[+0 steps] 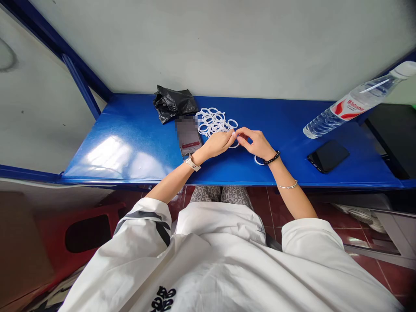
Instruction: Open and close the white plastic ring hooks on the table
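Observation:
Over the blue tabletop, my left hand [218,144] and my right hand [256,142] meet at the fingertips. Both are closed in a pinch around one white ring [234,146], partly hidden by the fingers. Just beyond my left hand lies a loose pile of white rings [212,119], several of them overlapping. Another white ring [258,160] shows beside my right wrist, partly covered by it. A phone with a lit screen [189,138] lies left of the pile, close to my left wrist.
A crumpled black plastic bag [175,103] sits behind the lit phone. To the right stand a clear water bottle [351,104] and a dark phone [328,156]. The blue table [146,143] ends at a grey wall [227,47]; a red stool [113,212] is below left.

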`<state>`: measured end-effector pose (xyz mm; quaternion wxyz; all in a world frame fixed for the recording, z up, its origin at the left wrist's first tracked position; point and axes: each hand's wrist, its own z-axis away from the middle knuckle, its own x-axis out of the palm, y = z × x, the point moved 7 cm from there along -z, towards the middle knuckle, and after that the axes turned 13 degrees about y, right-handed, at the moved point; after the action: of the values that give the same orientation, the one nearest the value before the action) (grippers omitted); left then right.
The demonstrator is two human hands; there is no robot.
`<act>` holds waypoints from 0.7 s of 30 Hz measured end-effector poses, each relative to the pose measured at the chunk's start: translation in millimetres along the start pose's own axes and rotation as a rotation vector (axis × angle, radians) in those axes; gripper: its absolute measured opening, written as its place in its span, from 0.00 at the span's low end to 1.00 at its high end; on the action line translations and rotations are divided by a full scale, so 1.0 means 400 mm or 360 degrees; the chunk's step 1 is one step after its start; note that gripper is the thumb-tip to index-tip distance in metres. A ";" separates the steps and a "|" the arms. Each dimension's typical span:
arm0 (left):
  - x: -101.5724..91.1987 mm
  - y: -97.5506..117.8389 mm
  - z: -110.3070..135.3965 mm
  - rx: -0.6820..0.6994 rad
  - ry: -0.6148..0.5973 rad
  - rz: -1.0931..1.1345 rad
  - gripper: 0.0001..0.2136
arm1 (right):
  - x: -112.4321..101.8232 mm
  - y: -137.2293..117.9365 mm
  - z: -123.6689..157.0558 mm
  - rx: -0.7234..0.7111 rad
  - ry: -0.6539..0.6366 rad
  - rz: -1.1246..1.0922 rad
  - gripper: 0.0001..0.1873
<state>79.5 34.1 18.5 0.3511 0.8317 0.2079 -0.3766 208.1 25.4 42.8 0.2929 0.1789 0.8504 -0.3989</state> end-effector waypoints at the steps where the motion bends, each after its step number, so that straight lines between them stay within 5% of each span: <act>1: 0.000 -0.001 -0.001 -0.0007 0.0007 -0.0018 0.27 | 0.001 -0.003 -0.001 0.0001 -0.0004 -0.0011 0.09; 15: -0.011 0.002 -0.012 -0.0065 0.0009 -0.0058 0.16 | -0.010 0.001 -0.007 0.0050 0.0064 0.0084 0.10; 18: -0.013 0.003 -0.013 -0.0069 0.0023 -0.0030 0.15 | -0.061 -0.020 -0.010 0.0023 0.0389 0.0140 0.15; 21: -0.012 0.007 -0.013 -0.0062 0.0010 -0.0041 0.14 | -0.154 -0.072 0.025 -0.0046 0.1070 -0.0024 0.18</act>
<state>80.7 35.8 26.0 0.3616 0.8232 0.2269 -0.3743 243.3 -4.4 93.5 -0.0046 0.2900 0.9062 -0.3077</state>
